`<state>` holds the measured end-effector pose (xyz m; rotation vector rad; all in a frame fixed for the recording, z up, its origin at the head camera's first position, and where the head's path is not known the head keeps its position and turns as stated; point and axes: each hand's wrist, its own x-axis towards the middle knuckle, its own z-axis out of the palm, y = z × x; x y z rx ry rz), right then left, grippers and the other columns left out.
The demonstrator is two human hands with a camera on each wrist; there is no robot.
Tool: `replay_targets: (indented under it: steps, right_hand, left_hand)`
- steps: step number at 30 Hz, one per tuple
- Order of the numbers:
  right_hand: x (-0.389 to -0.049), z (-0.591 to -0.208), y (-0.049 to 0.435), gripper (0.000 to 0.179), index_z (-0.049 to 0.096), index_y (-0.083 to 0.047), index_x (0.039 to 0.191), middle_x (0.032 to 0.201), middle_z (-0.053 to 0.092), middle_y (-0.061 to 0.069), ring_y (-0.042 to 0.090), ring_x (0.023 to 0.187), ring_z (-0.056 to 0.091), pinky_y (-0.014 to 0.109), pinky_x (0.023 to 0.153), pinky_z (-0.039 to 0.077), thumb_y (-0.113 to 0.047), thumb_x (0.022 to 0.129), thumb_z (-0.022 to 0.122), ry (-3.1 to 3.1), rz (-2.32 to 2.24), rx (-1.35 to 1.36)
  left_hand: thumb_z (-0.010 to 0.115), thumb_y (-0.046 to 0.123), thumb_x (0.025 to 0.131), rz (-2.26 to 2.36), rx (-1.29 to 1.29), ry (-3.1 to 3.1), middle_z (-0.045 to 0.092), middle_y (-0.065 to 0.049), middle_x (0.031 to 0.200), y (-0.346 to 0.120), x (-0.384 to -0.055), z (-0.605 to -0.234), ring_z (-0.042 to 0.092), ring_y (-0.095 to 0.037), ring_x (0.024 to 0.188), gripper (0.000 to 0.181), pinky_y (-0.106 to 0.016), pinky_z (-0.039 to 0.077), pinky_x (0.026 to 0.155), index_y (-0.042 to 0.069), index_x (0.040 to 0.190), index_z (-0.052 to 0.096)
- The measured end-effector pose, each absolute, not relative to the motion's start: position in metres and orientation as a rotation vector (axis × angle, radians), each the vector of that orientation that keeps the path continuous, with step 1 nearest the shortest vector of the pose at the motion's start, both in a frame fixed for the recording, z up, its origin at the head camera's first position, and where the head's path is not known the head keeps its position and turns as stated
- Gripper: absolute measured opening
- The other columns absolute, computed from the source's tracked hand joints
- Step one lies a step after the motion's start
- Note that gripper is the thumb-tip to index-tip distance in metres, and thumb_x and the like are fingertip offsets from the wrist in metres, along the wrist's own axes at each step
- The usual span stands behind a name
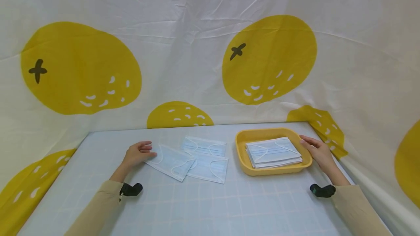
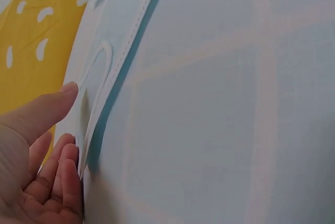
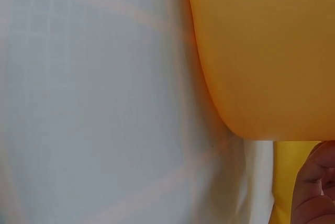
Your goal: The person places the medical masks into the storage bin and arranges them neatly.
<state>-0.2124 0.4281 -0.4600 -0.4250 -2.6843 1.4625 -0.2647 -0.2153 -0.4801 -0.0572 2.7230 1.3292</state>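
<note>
My left hand [image 1: 139, 154] is at the left end of a light blue face mask [image 1: 172, 161]. In the left wrist view the thumb [image 2: 57, 103] lies by the mask's edge, apart from the loosely bent fingers [image 2: 65, 182]. This mask overlaps a second mask [image 1: 210, 168], and a third mask [image 1: 205, 146] lies behind. With my right hand [image 1: 319, 154] I hold the right rim of a yellow tray [image 1: 241, 155]. A stack of masks [image 1: 273, 152] with white ear loops lies in the tray. In the right wrist view the tray's wall hides most of that hand.
A pale checked cloth [image 1: 197, 207] covers the table. Behind and beside it hangs a white curtain [image 1: 183, 64] with big yellow fruit shapes. A black wrist camera [image 1: 131, 189] sits at the left cuff, another black camera [image 1: 323, 191] at the right cuff.
</note>
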Motion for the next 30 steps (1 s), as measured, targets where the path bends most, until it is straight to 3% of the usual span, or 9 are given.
replay_targets:
  steps: [3, 5, 9, 12, 18, 30]
  right_hand:
    - [-0.212, -0.46, 0.43, 0.067, 0.044, -0.004, 0.143, 0.146, 0.042, 0.024, -0.001, 0.103, 0.047, -0.001, 0.072, 0.043, -0.052, 0.096, 0.047, -2.678, 1.465, -0.429]
    - [-0.212, -0.46, 0.431, 0.067, 0.044, -0.004, 0.142, 0.146, 0.041, 0.024, -0.007, 0.099, 0.043, -0.001, 0.072, 0.043, -0.052, 0.096, 0.048, -2.672, 1.473, -0.435]
    - [-0.212, -0.461, 0.432, 0.067, 0.044, -0.005, 0.143, 0.146, 0.042, 0.024, 0.005, 0.108, 0.048, -0.001, 0.072, 0.043, -0.052, 0.095, 0.048, -2.671, 1.47, -0.451]
    - [-0.212, -0.461, 0.433, 0.067, 0.044, -0.005, 0.143, 0.146, 0.042, 0.023, 0.015, 0.115, 0.048, -0.001, 0.072, 0.043, -0.052, 0.095, 0.048, -2.673, 1.459, -0.457]
    - [-0.213, -0.464, 0.434, 0.067, 0.044, -0.005, 0.142, 0.146, 0.042, 0.023, 0.001, 0.106, 0.046, -0.001, 0.072, 0.043, -0.052, 0.095, 0.048, -2.661, 1.476, -0.466]
    - [-0.211, -0.462, 0.429, 0.067, 0.044, -0.005, 0.143, 0.146, 0.042, 0.022, 0.009, 0.111, 0.047, -0.001, 0.074, 0.042, -0.053, 0.095, 0.048, -2.657, 1.496, -0.449]
  left_hand:
    - [0.078, 0.03, 0.08, 1.268, -0.054, 2.774, 0.063, -0.022, 0.122, -0.209, -0.263, -0.478, 0.062, -0.03, 0.105, 0.066, -0.04, 0.052, 0.094, -0.001, 0.132, 0.052]
    - [0.08, 0.027, 0.078, 1.245, -0.049, 2.805, 0.064, -0.022, 0.119, -0.205, -0.262, -0.476, 0.062, -0.029, 0.101, 0.065, -0.036, 0.054, 0.09, -0.002, 0.13, 0.054]
    - [0.082, 0.02, 0.075, 1.21, -0.054, 2.852, 0.065, -0.022, 0.113, -0.199, -0.259, -0.472, 0.061, -0.028, 0.096, 0.064, -0.029, 0.052, 0.081, -0.004, 0.128, 0.055]
    - [0.083, 0.018, 0.074, 1.202, -0.069, 2.864, 0.066, -0.023, 0.111, -0.197, -0.259, -0.472, 0.062, -0.027, 0.094, 0.063, -0.031, 0.053, 0.08, -0.005, 0.127, 0.056]
    - [0.083, 0.016, 0.074, 1.207, -0.104, 2.878, 0.066, -0.024, 0.11, -0.195, -0.258, -0.473, 0.064, -0.03, 0.093, 0.063, -0.041, 0.055, 0.084, -0.005, 0.127, 0.055]
    - [0.082, 0.011, 0.072, 1.246, -0.128, 2.917, 0.071, -0.022, 0.104, -0.196, -0.256, -0.477, 0.067, -0.036, 0.097, 0.057, -0.046, 0.052, 0.088, -0.006, 0.122, 0.06]
